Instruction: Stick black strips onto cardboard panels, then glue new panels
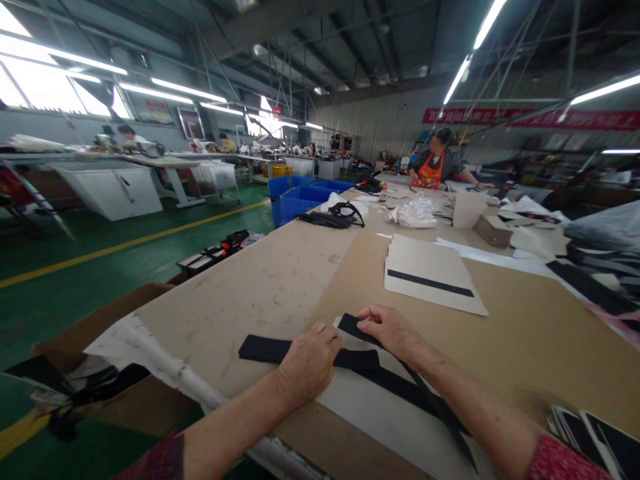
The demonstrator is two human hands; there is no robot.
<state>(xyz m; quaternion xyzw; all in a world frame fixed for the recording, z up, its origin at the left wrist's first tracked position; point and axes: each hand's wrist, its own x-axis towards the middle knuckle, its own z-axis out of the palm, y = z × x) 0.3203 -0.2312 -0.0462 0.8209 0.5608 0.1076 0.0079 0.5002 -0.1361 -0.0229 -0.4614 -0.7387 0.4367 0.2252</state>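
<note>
Pinched one black strip (pixel 349 324) in right hand (pixel 393 331) over a pale sheet (pixel 350 397) on the desk (pixel 270 280), clasped a second strip (pixel 263 348) in left hand (pixel 311 361); seemingly midway, with one banded sheet (pixel 425 258) already beyond.

Strips (pixel 265 348) nr ctr: blk. Card (pixel 430 253) off-wht w/ blk band (pixel 429 283). Table (pixel 270 273) beige L, brn R. Bins (pixel 297 205) far L blue; floor (pixel 150 267) L grn w/ yel line (pixel 135 243). Far person (pixel 439 164): orange apron (pixel 429 175), blk/wht dotted shirt (pixel 457 161). Nr R sleeve (pixel 560 460) red, speckled. Banner (pixel 530 119) far R, mostly red.
</note>
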